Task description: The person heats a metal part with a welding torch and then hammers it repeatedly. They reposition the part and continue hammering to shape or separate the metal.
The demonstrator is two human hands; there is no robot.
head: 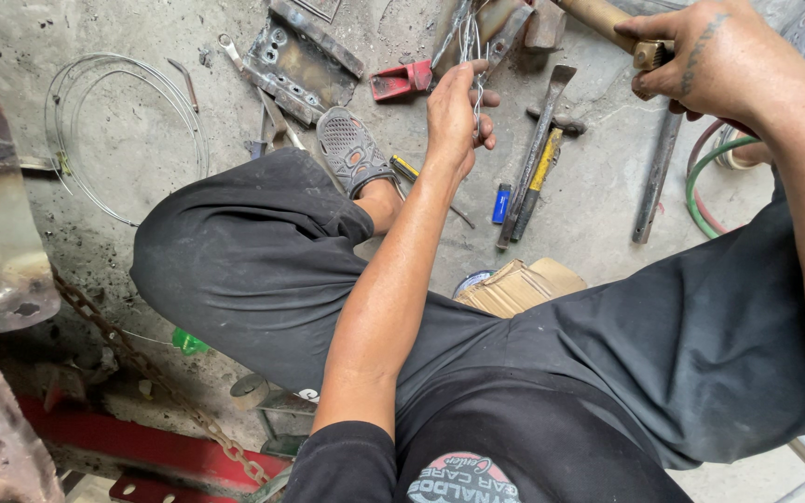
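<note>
My left hand (456, 110) reaches forward over my knee and pinches several thin metal rods or wires (467, 42) that point away from me. My right hand (715, 61) at the top right grips the brass-coloured handle of a torch-like tool (607, 19); its tip is out of view. I sit low on the concrete floor (598, 186) in dark trousers, with one grey shoe (351, 149) planted ahead of me.
Tools lie on the floor: a hammer (538, 140), a yellow-handled tool (540, 182), a blue lighter (501, 203), a red clamp (401, 80), a steel bar (656, 177). Rusty brackets (295, 61), a wire coil (123, 130), hoses (710, 177), a cardboard piece (514, 284), a chain (142, 363).
</note>
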